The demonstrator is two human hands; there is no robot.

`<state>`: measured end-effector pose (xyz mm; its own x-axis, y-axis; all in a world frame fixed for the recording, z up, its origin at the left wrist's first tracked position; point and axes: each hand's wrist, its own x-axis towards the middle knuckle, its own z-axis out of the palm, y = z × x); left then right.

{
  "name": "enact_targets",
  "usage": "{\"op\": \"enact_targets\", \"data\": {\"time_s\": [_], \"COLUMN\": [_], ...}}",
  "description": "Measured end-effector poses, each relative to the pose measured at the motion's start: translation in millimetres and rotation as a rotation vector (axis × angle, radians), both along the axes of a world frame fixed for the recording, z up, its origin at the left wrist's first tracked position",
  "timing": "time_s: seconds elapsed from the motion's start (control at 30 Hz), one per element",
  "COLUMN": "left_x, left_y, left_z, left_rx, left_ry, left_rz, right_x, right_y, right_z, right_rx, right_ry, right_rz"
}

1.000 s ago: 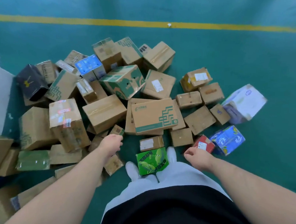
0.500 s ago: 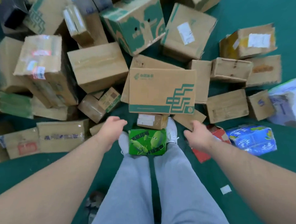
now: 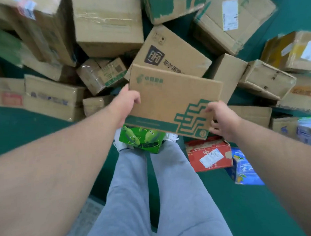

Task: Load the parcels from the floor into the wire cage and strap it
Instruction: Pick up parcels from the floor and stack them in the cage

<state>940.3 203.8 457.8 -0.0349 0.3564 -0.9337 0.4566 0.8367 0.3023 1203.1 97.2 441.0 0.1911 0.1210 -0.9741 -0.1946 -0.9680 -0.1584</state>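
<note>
A flat brown cardboard parcel with green stripe printing [image 3: 171, 104] sits raised above the floor pile, clamped between both hands. The left hand [image 3: 129, 101] grips its left edge; the right hand [image 3: 221, 120] pinches its lower right corner. Below lies a small green carton [image 3: 141, 138].

The green-printed carton [image 3: 172, 104], untouched half a second ago, is now gripped at its sides by the left hand [image 3: 129, 101] and right hand [image 3: 221, 122] (slightly tilted).
</note>
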Motion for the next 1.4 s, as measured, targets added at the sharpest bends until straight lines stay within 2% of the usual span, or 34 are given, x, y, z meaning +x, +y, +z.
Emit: {"op": "enact_targets", "data": {"time_s": [0.1,0.23,0.33,0.47,0.6,0.7,0.9,1.17,1.3,1.4], "left_x": [-31.3,-83.5,-119.4,-163.5,-198.4,-222.4,-277.9,-328.9,-331.8,-332.4], "left_y": [-45.7,-108.7,-147.5,-203.4,-277.5,-348.3,-527.7,-781.0,-860.5,-888.9], "left_z": [39.2,97.7,145.5,194.1,218.6,231.7,253.7,302.3,314.7,314.0], "left_rx": [-0.067,-0.11,-0.089,-0.076,-0.028,0.033,0.083,0.116,0.135,0.144], "left_ry": [0.017,0.18,0.134,0.023,-0.014,-0.023,-0.032,0.09,0.144,0.161], "left_rz": [0.082,0.246,0.424,0.564,0.75,0.899,1.197,1.711,1.962,2.09], "right_x": [-11.3,-38.8,-66.1,-112.8,-182.6,-242.3,-385.5,-569.2,-623.7,-660.2], "right_y": [-16.1,-23.0,-16.6,-7.5,-17.1,-43.6,-152.2,-370.8,-451.9,-483.7], "right_z": [33.8,84.4,120.2,167.0,202.9,227.1,269.0,293.1,305.3,306.0], "right_rx": [-0.028,-0.003,0.028,0.128,0.202,0.251,0.357,0.491,0.526,0.548], "right_ry": [0.032,0.033,0.043,0.07,0.08,0.081,0.095,0.216,0.277,0.31], "right_rz": [0.083,0.179,0.273,0.525,0.829,0.973,1.287,1.725,1.951,2.064]}}
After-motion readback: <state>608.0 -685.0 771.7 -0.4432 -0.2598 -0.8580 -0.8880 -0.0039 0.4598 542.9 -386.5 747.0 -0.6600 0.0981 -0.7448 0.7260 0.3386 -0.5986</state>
